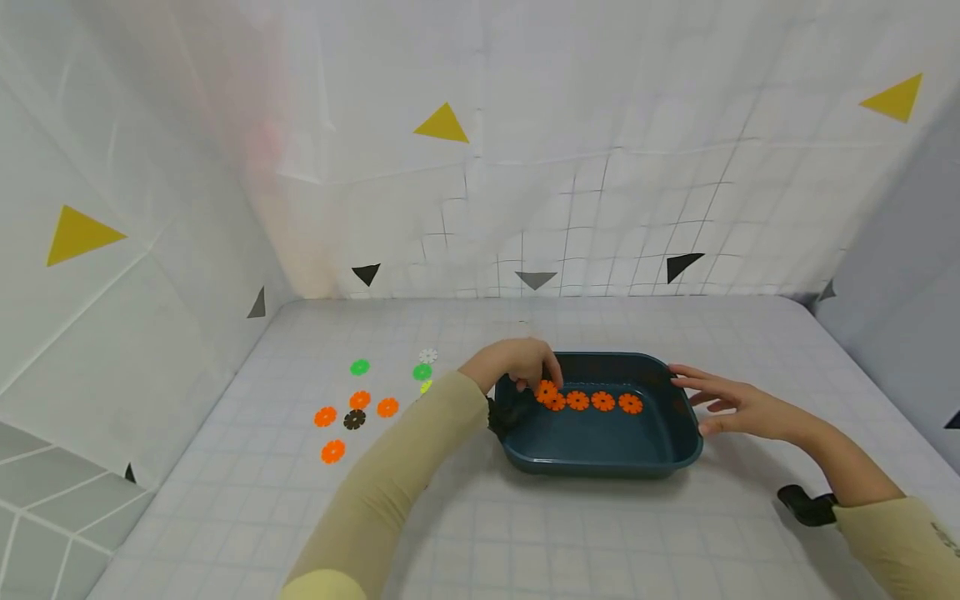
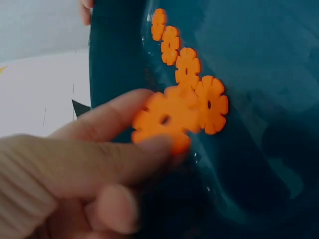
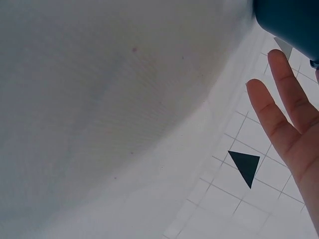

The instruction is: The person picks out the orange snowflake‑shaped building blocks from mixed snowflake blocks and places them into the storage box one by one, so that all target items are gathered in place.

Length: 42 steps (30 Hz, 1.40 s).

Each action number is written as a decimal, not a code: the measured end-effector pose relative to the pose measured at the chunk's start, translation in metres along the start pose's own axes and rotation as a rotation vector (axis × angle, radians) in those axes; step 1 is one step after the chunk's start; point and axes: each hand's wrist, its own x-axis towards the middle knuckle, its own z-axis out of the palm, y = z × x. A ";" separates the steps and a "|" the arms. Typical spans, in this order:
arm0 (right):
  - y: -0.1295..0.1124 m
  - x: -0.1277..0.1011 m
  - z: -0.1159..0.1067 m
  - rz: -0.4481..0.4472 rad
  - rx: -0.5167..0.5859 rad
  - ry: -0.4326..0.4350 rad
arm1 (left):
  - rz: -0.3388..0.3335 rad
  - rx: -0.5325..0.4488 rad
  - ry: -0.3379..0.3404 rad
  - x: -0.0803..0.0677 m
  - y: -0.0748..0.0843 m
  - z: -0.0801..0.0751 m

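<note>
Between thumb and finger, my left hand (image 1: 525, 360) pinches an orange notched flower-shaped disc (image 2: 152, 113) over the left side of a dark teal rectangular basin (image 1: 600, 465). Several matching orange discs (image 1: 603, 402) lie in a row along the basin's far inner side. In the left wrist view the held disc overlaps the nearest disc (image 2: 220, 105) of that row. At the basin's right end, my right hand (image 1: 750, 411) has its fingers extended, with the fingertips right at the rim. The right wrist view shows spread fingers (image 3: 294, 114) beside a basin corner (image 3: 294, 17).
Left of the basin, loose discs lie on the white gridded table: several orange ones (image 1: 387, 407), two green (image 1: 360, 367), a black (image 1: 355, 419), a white (image 1: 428, 355) and a yellow one (image 1: 427, 387) partly behind the left sleeve. White sheeting (image 1: 525, 208) rises behind the table.
</note>
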 end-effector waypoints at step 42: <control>-0.003 0.001 -0.001 0.035 -0.002 -0.013 | -0.015 0.201 -0.121 -0.002 -0.004 0.010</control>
